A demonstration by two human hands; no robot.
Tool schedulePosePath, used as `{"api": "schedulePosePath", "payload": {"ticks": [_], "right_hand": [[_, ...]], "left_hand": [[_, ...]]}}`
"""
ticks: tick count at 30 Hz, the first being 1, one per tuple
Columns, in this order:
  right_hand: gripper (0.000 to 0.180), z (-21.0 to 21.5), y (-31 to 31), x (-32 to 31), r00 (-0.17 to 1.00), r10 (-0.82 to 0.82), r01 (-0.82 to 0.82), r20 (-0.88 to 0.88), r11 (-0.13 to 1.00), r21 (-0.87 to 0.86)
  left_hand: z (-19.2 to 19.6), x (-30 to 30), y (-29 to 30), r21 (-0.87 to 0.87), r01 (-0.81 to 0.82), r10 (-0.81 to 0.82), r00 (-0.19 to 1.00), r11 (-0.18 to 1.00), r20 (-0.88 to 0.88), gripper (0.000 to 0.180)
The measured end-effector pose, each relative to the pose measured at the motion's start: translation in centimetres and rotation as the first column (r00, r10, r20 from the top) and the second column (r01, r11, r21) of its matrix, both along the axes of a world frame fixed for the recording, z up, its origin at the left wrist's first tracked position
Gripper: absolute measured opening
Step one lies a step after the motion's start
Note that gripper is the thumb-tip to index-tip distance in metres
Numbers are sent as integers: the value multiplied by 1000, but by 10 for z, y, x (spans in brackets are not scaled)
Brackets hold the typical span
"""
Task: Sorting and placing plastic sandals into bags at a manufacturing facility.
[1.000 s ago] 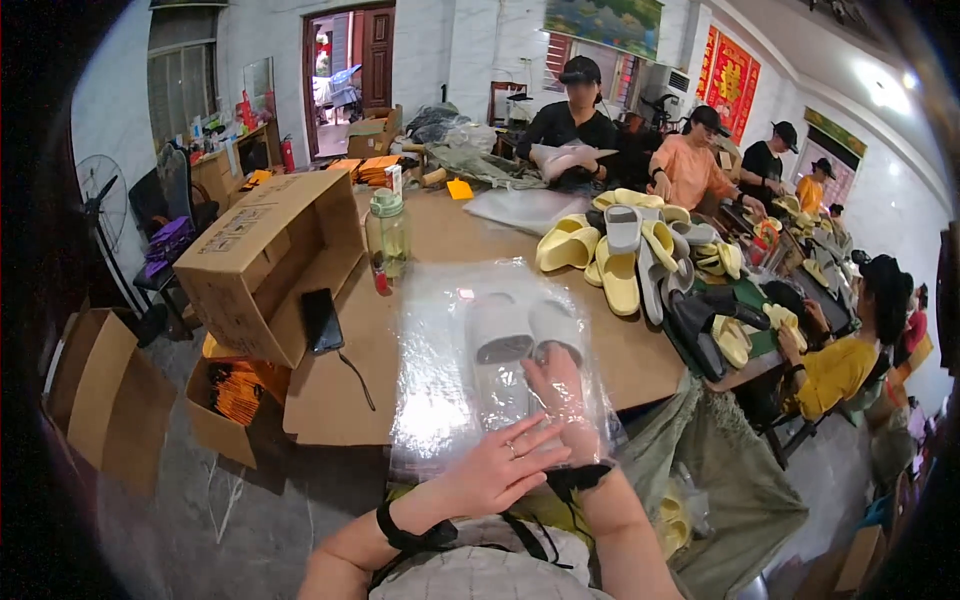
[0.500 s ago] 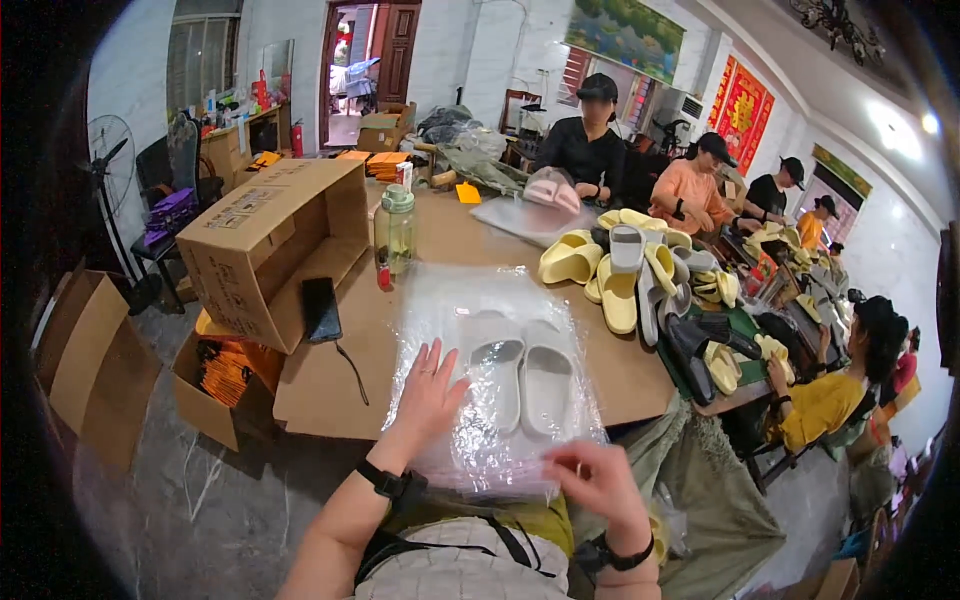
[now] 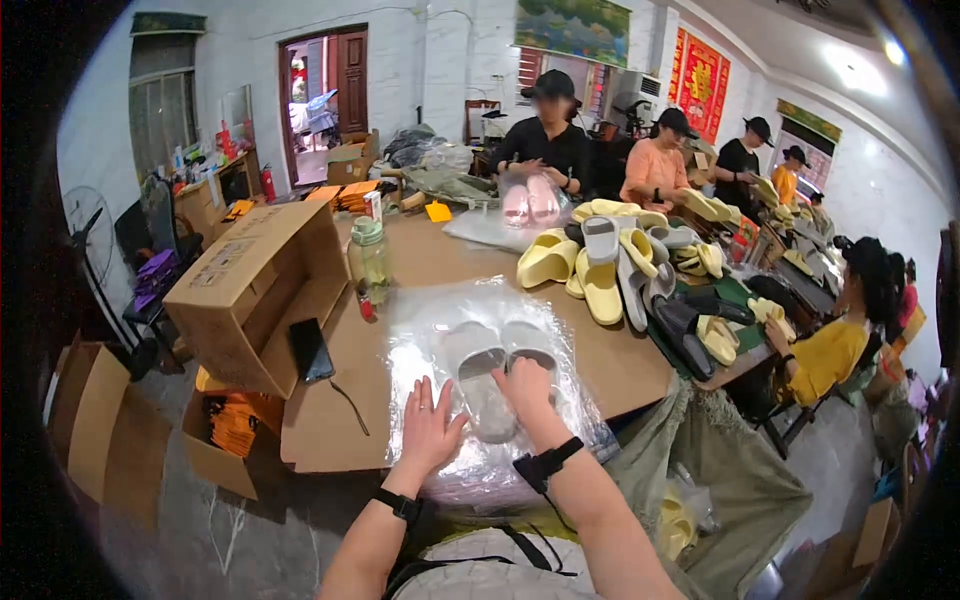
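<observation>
A pair of pale grey slide slippers [image 3: 482, 352] lies on a stack of clear plastic bags [image 3: 425, 320] at the table's near edge. Glare hides whether a layer of plastic covers the slippers. My left hand [image 3: 428, 428] rests flat on the plastic beside the left slipper, fingers stretched and holding nothing. Over the right slipper, my right hand [image 3: 527, 392] has its fingers curled together just below the strap. What they pinch, slipper or plastic, is hidden, and that hand and wrist cover much of the right slipper.
Left of the bags are a phone [image 3: 311, 350], a green bottle [image 3: 369, 252] and a tipped cardboard box [image 3: 240, 275]. A pile of yellow, grey and black slippers [image 3: 600, 285] fills the right. Across the table a person [image 3: 548, 140] handles pink slippers in plastic; others work farther right.
My right hand has moved from the near edge of the bags up and left onto the right slipper. My left hand stays flat on the plastic. The view has shifted a little.
</observation>
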State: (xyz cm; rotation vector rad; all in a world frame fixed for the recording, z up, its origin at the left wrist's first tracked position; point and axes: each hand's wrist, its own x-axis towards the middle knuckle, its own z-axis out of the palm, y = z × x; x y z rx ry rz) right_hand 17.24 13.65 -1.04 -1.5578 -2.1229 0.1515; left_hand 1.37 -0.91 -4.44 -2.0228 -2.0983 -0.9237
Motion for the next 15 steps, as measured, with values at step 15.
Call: {"api": "schedulePosePath", "payload": {"ticks": [15], "right_hand": [[30, -1, -64, 94, 928, 44, -105, -369, 984, -145]], "left_hand": [[6, 2, -4, 18, 67, -67, 997, 998, 31, 75]]}}
